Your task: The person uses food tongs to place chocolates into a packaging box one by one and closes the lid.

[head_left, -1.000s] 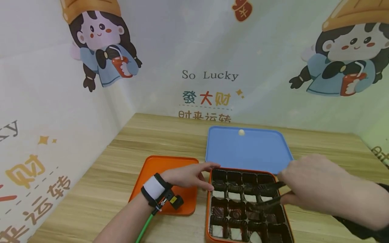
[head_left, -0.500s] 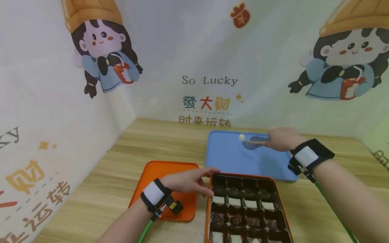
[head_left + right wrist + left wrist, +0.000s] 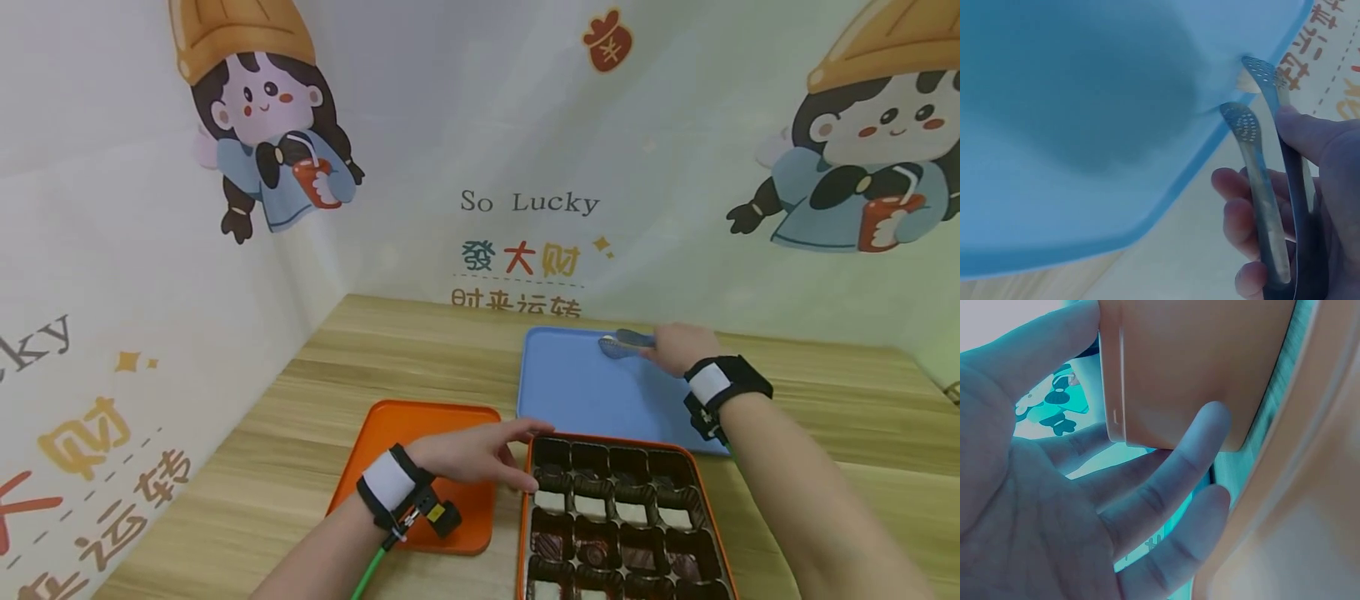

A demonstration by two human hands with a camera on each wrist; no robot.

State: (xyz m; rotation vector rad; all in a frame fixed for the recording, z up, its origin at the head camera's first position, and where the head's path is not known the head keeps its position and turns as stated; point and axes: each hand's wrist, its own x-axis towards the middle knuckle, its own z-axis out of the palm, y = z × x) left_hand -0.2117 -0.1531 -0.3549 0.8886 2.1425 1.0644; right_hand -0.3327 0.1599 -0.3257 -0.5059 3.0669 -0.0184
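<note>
My right hand (image 3: 678, 348) grips metal tongs (image 3: 627, 342) over the far part of the blue tray (image 3: 573, 383). In the right wrist view the tongs' perforated tips stand apart. A small whitish piece (image 3: 1247, 82) lies right by the upper tip, near the tray's rim. My left hand (image 3: 480, 454) rests at the far left corner of an orange box (image 3: 1191, 362). Its thumb touches the side by the rim; the fingers are spread and fairly straight, some partly hidden behind the box. A dark divided insert (image 3: 596, 454) inside holds white and chocolate-brown pieces in several compartments.
A shallow orange tray (image 3: 386, 417) lies under the left wrist, left of the box. All stand on a wood-patterned table (image 3: 300, 450). A printed cloth (image 3: 420, 142) hangs behind and along the left side. Green cables (image 3: 367, 575) run from the wrist cameras.
My right hand has moved the tongs from over the box to the far part of the blue tray, then onto the small whitish piece. My left hand has stayed at the box corner.
</note>
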